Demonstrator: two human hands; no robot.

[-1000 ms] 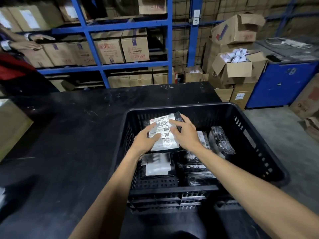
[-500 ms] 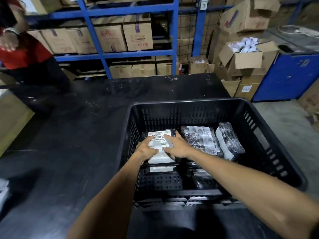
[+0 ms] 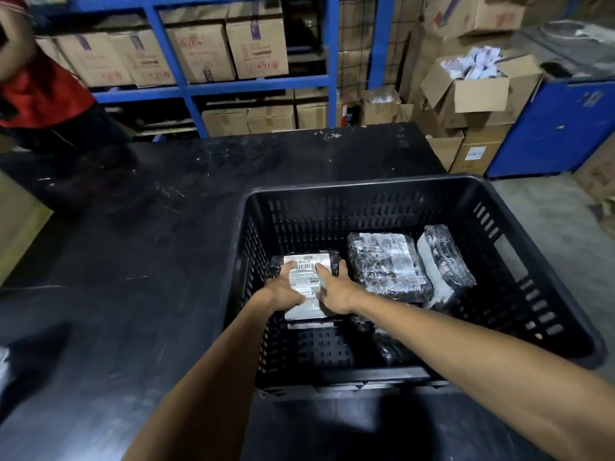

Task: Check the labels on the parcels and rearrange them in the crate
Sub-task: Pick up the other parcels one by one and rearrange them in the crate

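Note:
A black slatted crate (image 3: 539,261) stands on the black table (image 3: 133,261). Inside at the left lies a black-wrapped parcel with a white barcode label (image 3: 307,277), label up. My left hand (image 3: 283,287) grips its left side and my right hand (image 3: 336,287) grips its right side, fingers over the label. Under it, the edge of another labelled parcel (image 3: 311,325) peeks out. Two more plastic-wrapped parcels sit to the right: one flat (image 3: 387,266), one tilted on its side (image 3: 444,264). A dark parcel (image 3: 392,347) lies near the crate's front.
A person in red (image 3: 36,91) stands at the table's far left. Blue shelving (image 3: 253,84) with cardboard boxes runs behind the table. Stacked open boxes (image 3: 479,91) and a blue cabinet (image 3: 559,128) stand at the right. A cardboard box (image 3: 16,221) sits at the table's left edge.
Both hands have lowered the labelled parcel from above the crate down into its left side, on top of another parcel. The person in red has shifted at the far left.

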